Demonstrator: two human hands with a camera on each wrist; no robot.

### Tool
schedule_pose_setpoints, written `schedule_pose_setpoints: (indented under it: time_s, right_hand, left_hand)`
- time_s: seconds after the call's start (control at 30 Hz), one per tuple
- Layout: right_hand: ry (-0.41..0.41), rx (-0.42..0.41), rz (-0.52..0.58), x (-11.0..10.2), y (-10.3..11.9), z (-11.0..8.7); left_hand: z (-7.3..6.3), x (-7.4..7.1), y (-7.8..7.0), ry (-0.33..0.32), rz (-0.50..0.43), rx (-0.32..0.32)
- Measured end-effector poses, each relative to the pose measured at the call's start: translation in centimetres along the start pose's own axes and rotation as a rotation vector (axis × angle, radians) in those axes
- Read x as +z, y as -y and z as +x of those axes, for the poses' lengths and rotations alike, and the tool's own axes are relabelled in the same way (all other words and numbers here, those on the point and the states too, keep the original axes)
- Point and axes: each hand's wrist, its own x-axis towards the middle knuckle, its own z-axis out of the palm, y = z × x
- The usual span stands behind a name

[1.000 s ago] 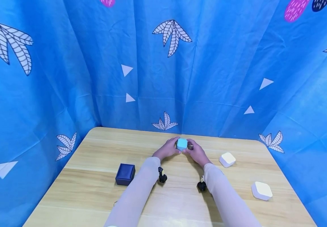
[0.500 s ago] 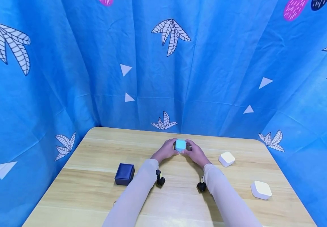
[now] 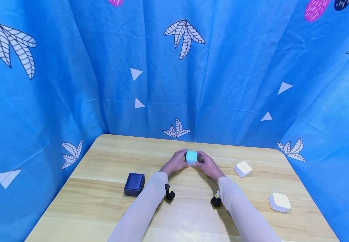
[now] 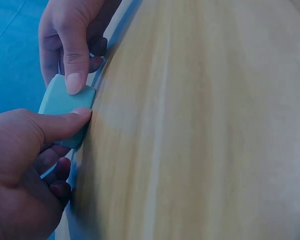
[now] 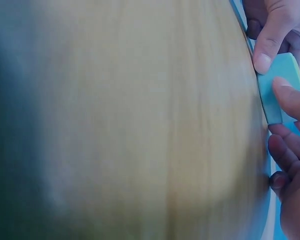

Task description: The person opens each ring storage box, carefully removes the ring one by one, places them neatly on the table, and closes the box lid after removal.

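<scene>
Leftmost we see a blue cloth curtain printed with white leaves [image 3: 50,111], which also runs behind the pale wood-grain table [image 3: 86,201]. On the table's left part sits a dark blue, square box with a framed top [image 3: 134,184], just beside a pale, long sleeve [image 3: 148,203]. Next comes the left hand [image 3: 175,162] — its thumb and curled fingers grip the near-left side of a turquoise block with rounded corners [image 3: 191,157]. We find that block between both hands, near the table's far edge; whether it touches the wood we cannot tell. The right hand [image 3: 208,165] pinches it from the other side, thumb on its near face. Farther right, well apart, lie two white, rounded blocks with cream tops [image 3: 243,169] — one nearer the hands, the other nearer us.
</scene>
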Motion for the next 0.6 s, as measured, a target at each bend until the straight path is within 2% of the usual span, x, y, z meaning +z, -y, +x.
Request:
schedule_pose_setpoints:
  time_s: [0.3, 0.6]
  right_hand:
    - [0.010, 0.015, 0.007, 0.4, 0.7, -0.9]
    - [0.005, -0.014, 0.015, 1.2, 1.0, -1.6]
  left_hand:
    - [-0.9, 0.1, 0.4, -0.002, 0.007, -0.009]
    - [-2.3, -0.1, 0.6, -0.014, 0.051, 0.001]
